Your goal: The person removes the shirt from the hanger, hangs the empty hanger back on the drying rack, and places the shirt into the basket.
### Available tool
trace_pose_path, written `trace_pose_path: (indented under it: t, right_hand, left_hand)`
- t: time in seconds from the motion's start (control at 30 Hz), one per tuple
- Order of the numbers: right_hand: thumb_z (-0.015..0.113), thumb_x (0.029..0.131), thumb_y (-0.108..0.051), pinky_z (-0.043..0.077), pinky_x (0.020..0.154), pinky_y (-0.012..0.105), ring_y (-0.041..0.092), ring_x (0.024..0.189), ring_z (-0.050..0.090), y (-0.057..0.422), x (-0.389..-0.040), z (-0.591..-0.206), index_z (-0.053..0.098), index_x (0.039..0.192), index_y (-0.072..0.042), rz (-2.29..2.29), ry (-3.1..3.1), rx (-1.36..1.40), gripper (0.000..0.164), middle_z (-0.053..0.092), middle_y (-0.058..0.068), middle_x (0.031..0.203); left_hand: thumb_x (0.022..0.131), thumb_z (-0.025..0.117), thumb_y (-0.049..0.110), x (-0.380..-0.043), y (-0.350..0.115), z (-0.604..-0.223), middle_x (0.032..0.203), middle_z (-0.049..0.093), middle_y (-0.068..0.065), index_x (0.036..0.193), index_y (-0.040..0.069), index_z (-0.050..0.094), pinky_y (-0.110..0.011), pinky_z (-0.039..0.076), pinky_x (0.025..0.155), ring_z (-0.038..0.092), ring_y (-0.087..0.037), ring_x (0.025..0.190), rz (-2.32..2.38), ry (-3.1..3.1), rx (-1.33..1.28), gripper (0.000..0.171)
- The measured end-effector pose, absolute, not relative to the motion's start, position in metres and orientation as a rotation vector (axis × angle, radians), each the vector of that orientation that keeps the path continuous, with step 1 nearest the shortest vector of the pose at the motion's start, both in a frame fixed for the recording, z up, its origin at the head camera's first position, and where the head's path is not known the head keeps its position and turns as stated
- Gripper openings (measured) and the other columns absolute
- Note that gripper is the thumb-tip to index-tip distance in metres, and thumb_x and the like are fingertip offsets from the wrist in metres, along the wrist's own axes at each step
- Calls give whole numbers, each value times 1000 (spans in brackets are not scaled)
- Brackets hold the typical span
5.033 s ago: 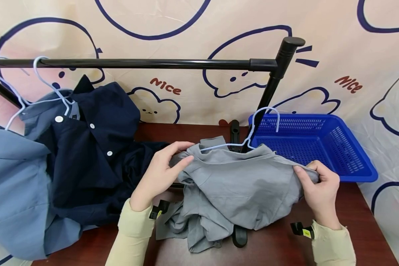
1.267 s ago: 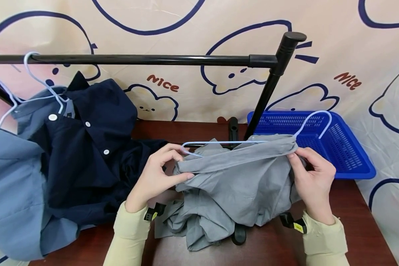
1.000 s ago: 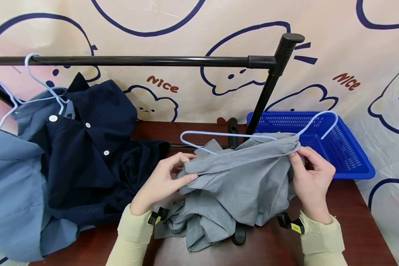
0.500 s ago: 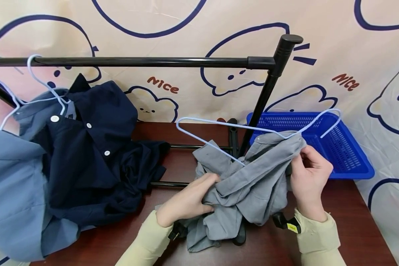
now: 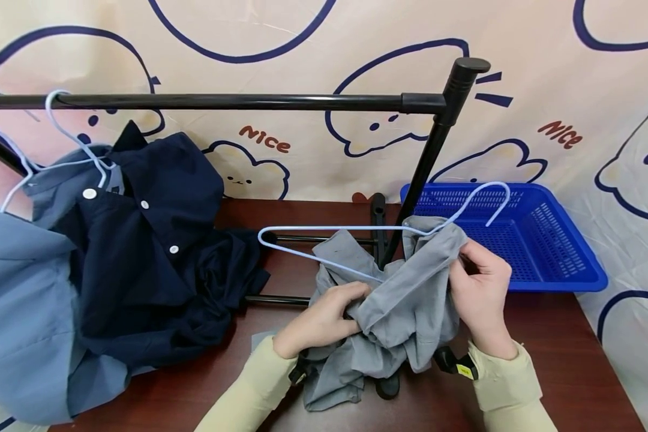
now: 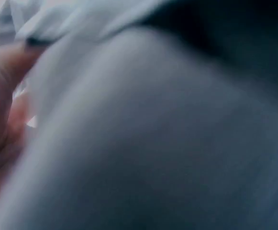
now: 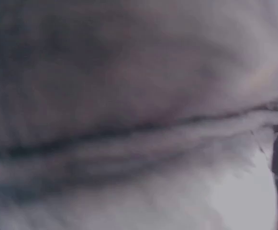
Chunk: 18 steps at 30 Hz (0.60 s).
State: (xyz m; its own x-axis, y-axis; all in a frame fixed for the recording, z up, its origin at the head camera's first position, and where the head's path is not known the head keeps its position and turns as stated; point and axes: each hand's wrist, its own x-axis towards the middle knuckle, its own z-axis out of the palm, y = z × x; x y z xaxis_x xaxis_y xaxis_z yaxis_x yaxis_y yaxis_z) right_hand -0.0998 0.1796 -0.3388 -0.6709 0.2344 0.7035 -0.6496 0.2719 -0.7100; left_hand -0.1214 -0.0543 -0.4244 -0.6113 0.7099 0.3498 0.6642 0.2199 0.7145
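Observation:
In the head view a crumpled grey shirt is bunched between both hands, its lower part on the table. A light blue hanger lies through its collar area. The hanger's left arm sticks out bare, while the other end is hidden in the cloth. My left hand pinches the shirt's left side between thumb and fingers. At the upper right, my right hand grips the gathered cloth below the hanger's hook. Blurred grey fabric fills most of the left wrist view, and grey cloth fills the right wrist view.
A black rack spans the back, its post just behind the shirt. At the left hang a navy shirt and a blue-grey shirt on hangers. A blue basket stands at the right on the dark red table.
The hanger's left arm has come out of the grey shirt. My left hand has moved right and down with the cloth; my right hand has shifted left, the shirt now bunched narrower.

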Motion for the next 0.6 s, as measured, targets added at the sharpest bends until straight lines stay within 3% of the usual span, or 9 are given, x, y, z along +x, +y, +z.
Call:
trace_pose_path:
  t: [0.07, 0.2, 0.33, 0.47, 0.6]
  right_hand:
    - [52, 76, 20, 29, 44, 20, 9, 50, 40, 179, -100, -339, 62, 68, 8, 1475, -1831, 408, 17, 48, 4, 59]
    - [56, 77, 18, 30, 45, 20, 9, 52, 41, 179, -101, -339, 63, 69, 5, 1456, -1865, 444, 17, 50, 5, 62]
    - [57, 77, 18, 31, 46, 20, 9, 53, 42, 179, -101, -339, 64, 69, 4, 1435, -1897, 450, 18, 51, 5, 63]
    - [57, 76, 18, 32, 47, 20, 10, 55, 44, 179, -101, -340, 65, 70, 2, 1398, -1931, 456, 19, 53, 5, 64]
    - [57, 76, 17, 30, 48, 21, 10, 55, 42, 178, -101, -341, 64, 68, -1, 1355, -1963, 461, 22, 52, 4, 64]
  left_hand:
    - [80, 73, 18, -125, -65, -422, 118, 54, 11, 116, 23, 57, -27, 41, 90, 49, -3, 108, 1339, 2435, 1309, 40]
    - [75, 79, 36, -131, -93, -408, 128, 51, 9, 137, 25, 43, -38, 41, 94, 47, -8, 116, 1435, 2465, 1085, 73]
    - [73, 82, 22, -129, -118, -380, 128, 53, -3, 145, 22, 30, -47, 39, 94, 50, -20, 115, 1729, 2441, 895, 89]
    - [75, 78, 4, -121, -134, -350, 129, 51, -18, 144, 9, 32, -53, 36, 94, 49, -32, 116, 1959, 2439, 923, 82]
    - [79, 74, 1, -113, -137, -328, 130, 52, -17, 139, 5, 40, -50, 34, 97, 48, -32, 118, 2007, 2588, 963, 69]
